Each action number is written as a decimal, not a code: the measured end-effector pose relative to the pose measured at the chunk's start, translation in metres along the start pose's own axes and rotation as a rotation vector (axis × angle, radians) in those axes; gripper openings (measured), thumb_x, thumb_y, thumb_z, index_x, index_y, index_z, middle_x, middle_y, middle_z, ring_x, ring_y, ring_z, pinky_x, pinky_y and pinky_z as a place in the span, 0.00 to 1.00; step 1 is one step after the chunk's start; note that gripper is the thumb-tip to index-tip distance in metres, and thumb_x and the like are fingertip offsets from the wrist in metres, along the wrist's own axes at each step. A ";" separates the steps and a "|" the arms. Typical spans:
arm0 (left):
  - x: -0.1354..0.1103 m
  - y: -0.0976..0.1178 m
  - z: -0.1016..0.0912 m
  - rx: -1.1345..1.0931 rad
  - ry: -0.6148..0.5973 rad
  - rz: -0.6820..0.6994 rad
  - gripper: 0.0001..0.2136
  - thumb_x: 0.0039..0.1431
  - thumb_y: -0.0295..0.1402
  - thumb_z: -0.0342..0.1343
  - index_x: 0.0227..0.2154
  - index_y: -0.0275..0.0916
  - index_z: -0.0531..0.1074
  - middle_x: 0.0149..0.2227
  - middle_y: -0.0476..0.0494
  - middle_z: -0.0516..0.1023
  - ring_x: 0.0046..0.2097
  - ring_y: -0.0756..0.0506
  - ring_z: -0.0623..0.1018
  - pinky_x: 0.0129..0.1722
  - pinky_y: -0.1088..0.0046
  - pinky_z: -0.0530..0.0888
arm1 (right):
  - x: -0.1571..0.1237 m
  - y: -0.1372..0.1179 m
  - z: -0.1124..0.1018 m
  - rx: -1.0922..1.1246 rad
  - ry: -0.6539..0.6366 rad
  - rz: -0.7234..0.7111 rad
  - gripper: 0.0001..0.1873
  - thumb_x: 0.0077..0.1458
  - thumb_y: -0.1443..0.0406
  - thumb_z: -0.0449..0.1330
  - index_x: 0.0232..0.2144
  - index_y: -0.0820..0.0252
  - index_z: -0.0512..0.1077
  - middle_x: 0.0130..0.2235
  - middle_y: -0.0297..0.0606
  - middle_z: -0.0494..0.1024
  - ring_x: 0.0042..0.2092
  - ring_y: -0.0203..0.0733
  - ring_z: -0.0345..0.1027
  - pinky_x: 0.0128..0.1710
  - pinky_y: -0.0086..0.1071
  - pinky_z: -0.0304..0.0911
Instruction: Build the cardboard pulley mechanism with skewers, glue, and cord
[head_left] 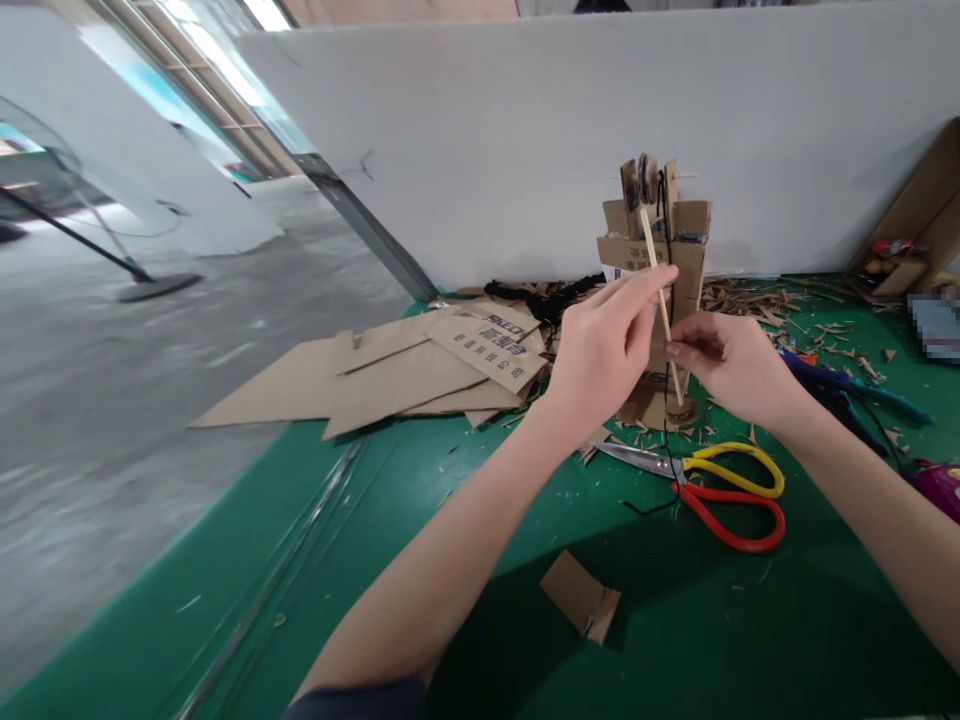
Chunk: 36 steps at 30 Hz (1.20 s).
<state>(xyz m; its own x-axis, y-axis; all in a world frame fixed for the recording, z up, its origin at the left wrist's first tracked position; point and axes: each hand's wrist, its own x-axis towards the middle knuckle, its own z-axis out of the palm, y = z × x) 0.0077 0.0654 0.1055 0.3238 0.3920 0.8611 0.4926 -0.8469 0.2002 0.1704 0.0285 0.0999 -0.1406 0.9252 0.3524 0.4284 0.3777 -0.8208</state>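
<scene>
A thin wooden stick (651,250) leans against an upright cardboard model (686,250) with a black string hanging down it. My left hand (604,350) pinches the stick near its middle between thumb and forefinger. Just to the right and lower, my right hand (731,365) is closed with its fingertips at the stick's lower part, in front of the model's base. The stick's lower end rests near a small cardboard disc (681,408) on the green table (450,560).
Scissors (720,485) with one yellow and one red handle lie in front of the model. Flat cardboard sheets (390,380) are piled to the left. A small folded cardboard piece (581,595) lies nearer me. Cardboard scraps (757,300) and tools (847,385) sit to the right; a white partition (487,130) stands behind.
</scene>
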 end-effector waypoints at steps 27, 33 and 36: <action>-0.009 0.013 0.010 -0.105 -0.172 -0.014 0.17 0.70 0.28 0.44 0.54 0.38 0.73 0.49 0.40 0.83 0.45 0.46 0.83 0.43 0.70 0.80 | 0.006 -0.006 -0.022 0.205 0.024 0.043 0.14 0.51 0.54 0.67 0.26 0.60 0.79 0.27 0.38 0.78 0.34 0.43 0.72 0.37 0.37 0.68; -0.005 0.013 -0.001 -0.115 -0.422 0.020 0.33 0.61 0.50 0.56 0.65 0.39 0.61 0.63 0.31 0.71 0.59 0.34 0.75 0.54 0.56 0.76 | 0.009 0.004 -0.025 0.371 0.024 0.164 0.18 0.48 0.54 0.71 0.34 0.61 0.77 0.30 0.38 0.80 0.35 0.44 0.75 0.38 0.38 0.72; -0.003 0.012 -0.007 -0.062 -0.555 0.067 0.51 0.50 0.56 0.64 0.70 0.37 0.49 0.69 0.26 0.59 0.68 0.28 0.64 0.63 0.50 0.68 | 0.009 0.005 -0.026 0.437 0.084 0.189 0.26 0.44 0.55 0.74 0.42 0.61 0.74 0.28 0.35 0.79 0.33 0.43 0.76 0.37 0.38 0.73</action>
<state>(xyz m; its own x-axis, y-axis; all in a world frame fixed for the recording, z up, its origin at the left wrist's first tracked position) 0.0072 0.0520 0.1084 0.7375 0.4527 0.5013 0.4131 -0.8895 0.1955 0.1942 0.0379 0.1111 -0.0164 0.9798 0.1995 0.0220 0.1998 -0.9796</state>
